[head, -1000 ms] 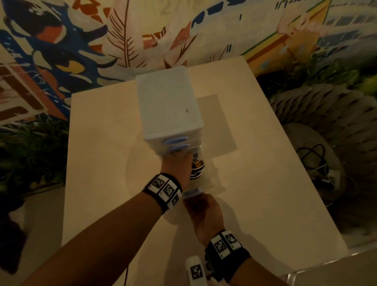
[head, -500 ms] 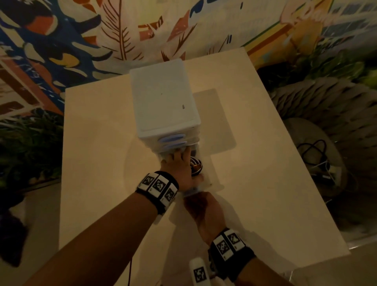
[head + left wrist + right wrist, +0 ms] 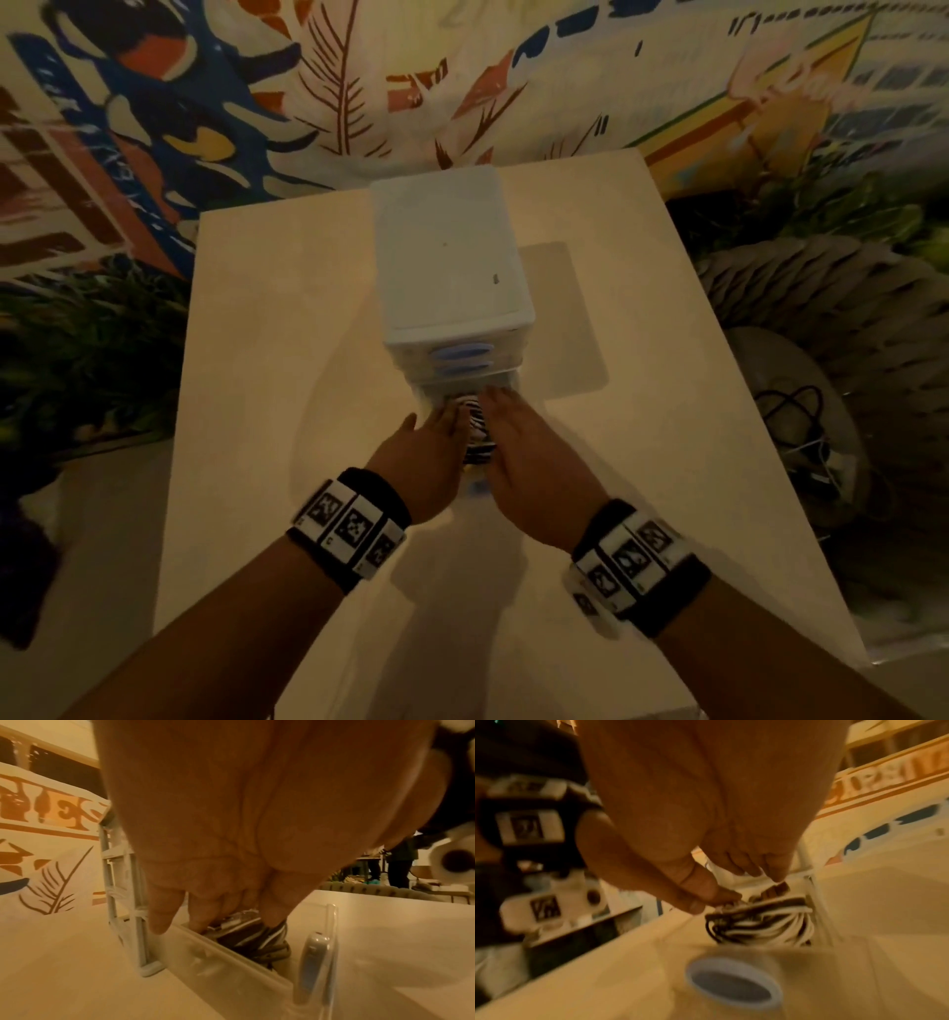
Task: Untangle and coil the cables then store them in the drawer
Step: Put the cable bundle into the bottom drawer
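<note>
A white drawer unit [image 3: 447, 257] stands on the pale table [image 3: 287, 360] with its clear bottom drawer [image 3: 218, 963] pulled out towards me. Coiled black and white cables [image 3: 477, 431] lie inside it. My left hand [image 3: 436, 442] reaches in from the left, its straight fingers [image 3: 197, 921] touching the coil [image 3: 257, 941]. From the right, my right hand [image 3: 518, 442] lies flat over the drawer. Its thumb [image 3: 695, 902] and fingertips rest on top of the cables [image 3: 762, 923]. The drawer's blue handle [image 3: 734, 986] is just below my wrists.
The unit's two upper drawers with blue handles [image 3: 462, 354] are closed. To the right of the table are a grey woven seat [image 3: 821, 298] and loose black cables [image 3: 791, 411] on a round surface. Plants [image 3: 77, 349] are on the left. A person [image 3: 401, 866] stands far off.
My right hand has left the front of the drawer and moved up over it beside the left. Both hands now rest on the coiled cables.
</note>
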Available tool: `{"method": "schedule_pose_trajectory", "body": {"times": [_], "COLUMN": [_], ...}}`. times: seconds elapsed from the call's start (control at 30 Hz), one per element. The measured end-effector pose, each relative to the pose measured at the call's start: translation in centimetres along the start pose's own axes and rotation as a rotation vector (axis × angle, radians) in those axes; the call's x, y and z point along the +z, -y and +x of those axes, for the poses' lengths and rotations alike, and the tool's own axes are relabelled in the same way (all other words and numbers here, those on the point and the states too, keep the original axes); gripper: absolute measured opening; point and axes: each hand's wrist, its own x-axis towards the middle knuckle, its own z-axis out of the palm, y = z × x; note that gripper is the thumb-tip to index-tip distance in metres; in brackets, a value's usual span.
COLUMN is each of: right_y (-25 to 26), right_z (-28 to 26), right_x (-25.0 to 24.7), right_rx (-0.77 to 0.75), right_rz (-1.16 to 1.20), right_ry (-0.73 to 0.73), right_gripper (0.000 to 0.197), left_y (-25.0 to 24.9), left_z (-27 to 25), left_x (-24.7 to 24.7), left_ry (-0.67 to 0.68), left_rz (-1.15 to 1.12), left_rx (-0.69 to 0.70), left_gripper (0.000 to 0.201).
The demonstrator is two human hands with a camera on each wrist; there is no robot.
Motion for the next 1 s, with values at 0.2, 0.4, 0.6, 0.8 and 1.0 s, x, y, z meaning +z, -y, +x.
{"method": "schedule_pose_trajectory", "body": {"times": [0.2,0.4,0.6,0.8,1.0], "right_y": [-2.3,-1.9,-1.7,-1.7,-0.9], "right_z": [1.9,1.6,1.9,2.3,1.7], "right_x": [4.5,5.0,4.6,2.7,0.8], "right_rx": [0.06,0.066,0.098,0.069,0.084], "right_rz": [-0.434,-0.463,-0.42,-0.333,-0.139], "right_ry": [0.357,0.388,0.404,0.374,0.196], "right_gripper": [0.091,0.092,0.094,0.103,0.065], "left_y": [-1.0,-1.9,-1.4,2.0,7.9], "left_z": [0.3,1.0,0.4,-4.9,-4.8], "left_x": [1.0,1.0,-0.4,-4.2,-7.8], "left_ry": [0.123,0.161,0.131,-0.571,-1.13], "left_rz": [0.148,0.235,0.178,-0.137,-0.578], "left_rx": [-0.033,-0.071,-0.031,0.055,-0.11], "left_gripper": [0.07,0.071,0.068,0.042,0.031]}}
